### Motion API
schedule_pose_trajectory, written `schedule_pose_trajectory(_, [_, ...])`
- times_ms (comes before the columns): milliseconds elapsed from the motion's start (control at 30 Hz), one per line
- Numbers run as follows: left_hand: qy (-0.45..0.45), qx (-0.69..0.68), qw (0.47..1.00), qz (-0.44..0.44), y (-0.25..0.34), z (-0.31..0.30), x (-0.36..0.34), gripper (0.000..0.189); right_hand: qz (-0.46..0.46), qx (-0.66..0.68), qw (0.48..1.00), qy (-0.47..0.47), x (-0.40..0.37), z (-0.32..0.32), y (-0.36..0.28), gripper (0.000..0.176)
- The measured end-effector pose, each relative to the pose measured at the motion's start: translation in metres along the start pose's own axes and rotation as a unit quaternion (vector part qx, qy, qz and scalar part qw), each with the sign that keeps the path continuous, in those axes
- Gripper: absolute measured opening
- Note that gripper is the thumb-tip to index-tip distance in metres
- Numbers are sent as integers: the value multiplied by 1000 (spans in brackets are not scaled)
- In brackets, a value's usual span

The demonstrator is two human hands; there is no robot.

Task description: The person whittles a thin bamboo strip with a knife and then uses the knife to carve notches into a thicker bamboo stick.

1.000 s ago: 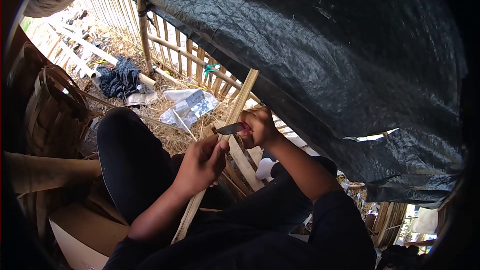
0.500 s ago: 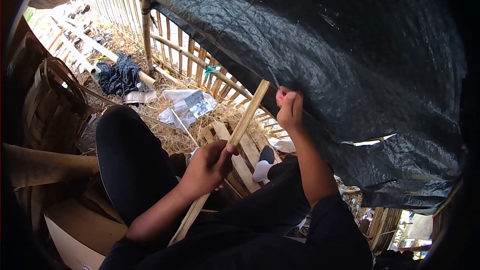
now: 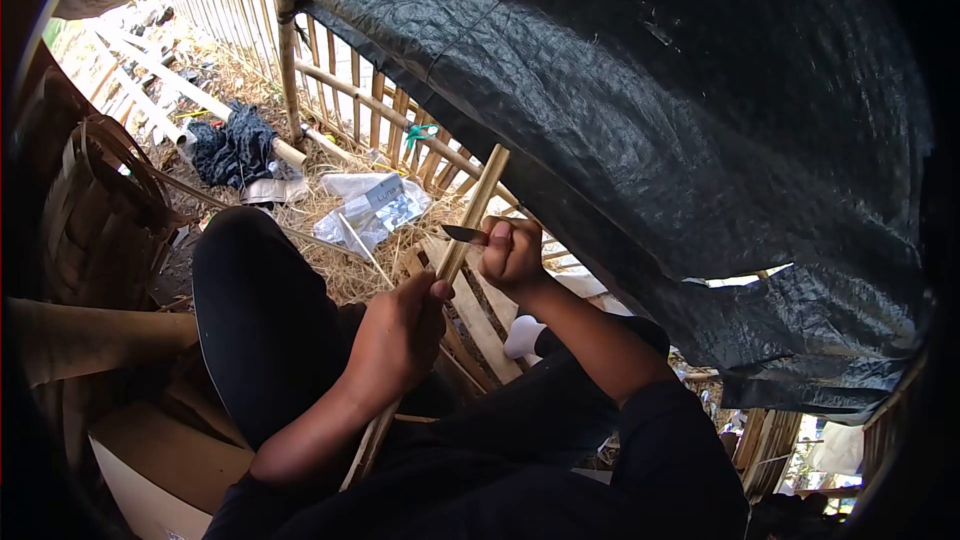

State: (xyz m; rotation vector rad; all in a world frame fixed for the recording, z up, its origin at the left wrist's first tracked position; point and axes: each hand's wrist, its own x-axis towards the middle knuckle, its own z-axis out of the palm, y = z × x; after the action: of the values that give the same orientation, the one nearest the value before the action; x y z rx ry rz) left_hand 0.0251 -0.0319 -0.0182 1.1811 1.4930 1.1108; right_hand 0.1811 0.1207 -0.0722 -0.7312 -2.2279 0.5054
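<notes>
My left hand (image 3: 402,335) is wrapped round a long, split bamboo strip (image 3: 484,190), thumb along its edge. The strip slants from beside my lap up to a squared end near the middle of the view. My right hand (image 3: 512,258) is closed on the handle of a small knife (image 3: 464,234). Its short dark blade points left and lies across the strip, a little above my left thumb. My fingers hide most of the knife's handle.
A black tarp (image 3: 640,120) hangs close on the right. Wooden slats (image 3: 484,325) lie between my legs. Ahead are a clear plastic bag (image 3: 375,210) on straw, a dark cloth (image 3: 238,145) and a bamboo fence (image 3: 350,90). Woven baskets (image 3: 105,210) and a cardboard box (image 3: 150,470) stand left.
My right hand has come down and left from beside the tarp, bringing the knife blade onto the strip. The strip's upper end has shifted slightly left.
</notes>
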Motion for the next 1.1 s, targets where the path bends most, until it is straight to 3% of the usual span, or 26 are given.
schedule_pose_trajectory(67, [-1,6,1000,22,-1,0,-1,25,-19,-49,999,9,3,0,7,39])
schedule_pose_trajectory(233, [-4,-38,999,24,2,0,0,31,-26,-23,999,7,12,-7,8,36])
schedule_pose_trajectory(300, [-32,-81,996,-10,8,0,-6,36,92,-178,972,123,13,1,33,43])
schedule_pose_trajectory(367, [-98,-155,981,-60,25,3,-20,45,282,-350,885,124,47,-41,59,47])
schedule_pose_trajectory(433, [-141,-158,977,-26,19,16,-26,45,308,-293,886,184,52,-59,69,51])
schedule_pose_trajectory(467, [-129,-138,982,-4,5,19,-23,44,280,-238,912,184,48,-58,66,52])
schedule_pose_trajectory(500, [-123,-146,982,-4,3,14,-23,44,253,-183,925,217,33,-42,102,53])
schedule_pose_trajectory(533, [-117,-144,982,-21,1,9,-20,44,295,-27,926,234,33,-37,82,50])
schedule_pose_trajectory(600, [-101,-169,979,-46,6,1,-18,43,342,248,870,254,24,-19,52,43])
schedule_pose_trajectory(633, [-100,-169,980,-43,8,-3,-17,43,307,279,873,255,18,-12,51,39])
schedule_pose_trajectory(700, [-95,-179,977,-62,10,-11,-12,43,323,351,842,252,19,-8,-4,41])
schedule_pose_trajectory(733, [-83,-175,979,-58,9,-12,-11,42,229,225,924,209,5,-3,-5,44])
schedule_pose_trajectory(767, [-78,-175,980,-55,10,-14,-9,42,126,132,972,148,-3,-5,-10,44])
schedule_pose_trajectory(833, [-84,-199,974,-73,15,-15,-8,43,15,31,998,50,3,-12,-44,42])
schedule_pose_trajectory(900, [-90,-214,969,-84,19,-15,-7,43,24,34,998,38,-1,-4,-43,42])
schedule_pose_trajectory(933, [-98,-231,963,-97,19,-16,-7,43,-30,-39,996,80,7,-4,-52,41])
schedule_pose_trajectory(967, [-97,-229,963,-100,18,-16,-6,43,-3,-5,1000,14,8,-5,-38,41])
schedule_pose_trajectory(1067, [-90,-246,961,-90,14,-15,-1,39,-38,-16,999,12,20,-8,-34,40])
schedule_pose_trajectory(1100, [-95,-242,961,-89,16,-14,-2,39,-6,-97,987,130,19,-1,-15,38])
